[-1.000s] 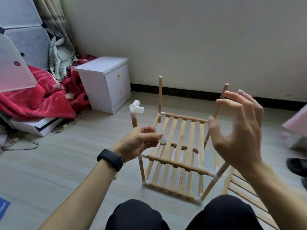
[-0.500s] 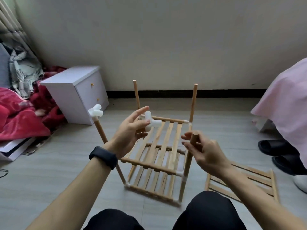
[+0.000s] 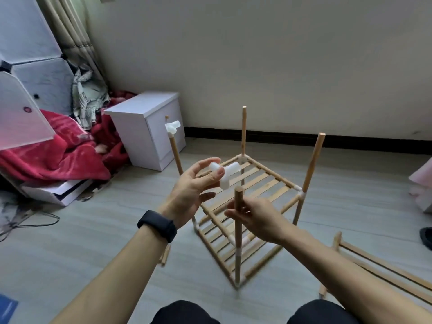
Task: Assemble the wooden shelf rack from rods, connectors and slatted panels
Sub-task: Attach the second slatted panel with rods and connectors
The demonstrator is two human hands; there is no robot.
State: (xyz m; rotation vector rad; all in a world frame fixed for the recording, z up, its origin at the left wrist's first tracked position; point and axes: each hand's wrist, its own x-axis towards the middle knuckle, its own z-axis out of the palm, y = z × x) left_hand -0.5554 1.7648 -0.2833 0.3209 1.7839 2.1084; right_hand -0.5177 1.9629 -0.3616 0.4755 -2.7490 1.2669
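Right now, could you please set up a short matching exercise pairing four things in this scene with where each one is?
Things:
1. loose white connector
2. fitted white connector
3. near upright rod
4. spare slatted panel

Places:
a. lying flat on the floor at the right
b. pinched in the left hand
c. capping the far-left upright rod
d. gripped by the right hand

Pairs: 1-b, 2-c, 3-d, 4-a
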